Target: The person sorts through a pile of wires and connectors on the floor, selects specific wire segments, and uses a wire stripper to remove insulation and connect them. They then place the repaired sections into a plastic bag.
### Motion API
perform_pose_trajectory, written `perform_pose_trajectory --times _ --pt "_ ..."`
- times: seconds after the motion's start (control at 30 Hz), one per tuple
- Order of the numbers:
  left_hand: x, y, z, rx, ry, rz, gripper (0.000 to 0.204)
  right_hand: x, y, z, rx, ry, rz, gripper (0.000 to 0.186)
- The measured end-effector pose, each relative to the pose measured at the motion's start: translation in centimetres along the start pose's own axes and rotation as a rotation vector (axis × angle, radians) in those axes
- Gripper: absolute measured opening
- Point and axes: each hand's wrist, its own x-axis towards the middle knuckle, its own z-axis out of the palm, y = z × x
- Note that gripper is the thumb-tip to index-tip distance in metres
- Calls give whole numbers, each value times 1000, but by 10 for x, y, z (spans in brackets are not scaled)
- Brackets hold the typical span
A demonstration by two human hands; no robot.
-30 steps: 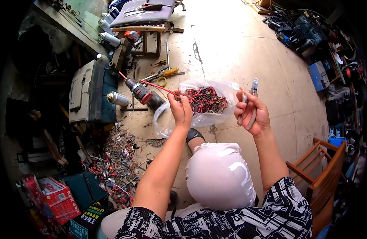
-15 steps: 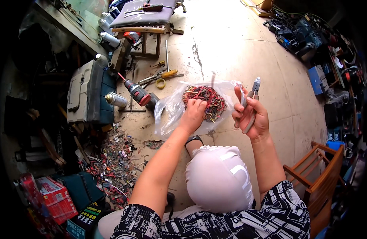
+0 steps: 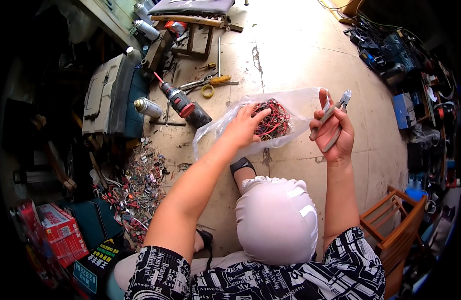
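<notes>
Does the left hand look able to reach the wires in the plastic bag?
Probably yes: the left hand is by the wires, and the bag seems to leave them uncovered on top.

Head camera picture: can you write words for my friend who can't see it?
A left hand spreads over tangled wires in a clear plastic bag, while the right hand holds pliers. A drill rests on the floor to the left.

Bright light falls on a cracked tiled floor (image 3: pixel 373 150) between a wooden chair (image 3: pixel 404 232) and a padded seat (image 3: pixel 190 7).
</notes>
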Motion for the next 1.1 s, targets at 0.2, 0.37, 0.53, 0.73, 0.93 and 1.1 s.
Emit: perform_pose_trajectory --times 0.2,0.37,0.53,0.73,0.93,1.1 --pt "-35 -23 -46 86 -218 8 87 41 -10 -74 -222 154 45 42" --pt "-73 -70 -59 494 -282 -70 100 80 -8 -160 -500 500 118 37" --pt "-74 -68 -29 380 -236 -183 97 97 -14 -189 -779 683 284 25" --pt "-80 -23 19 -325 561 -705 103 76 -10 -109 -1829 650 -629 22" --pt "-84 -6 68 -544 511 -1262 100 43 85 -42 -1741 -20 -375 32" --pt "-75 -28 86 -1570 745 -1165 55 79 113 -91 -2012 93 -196 47"
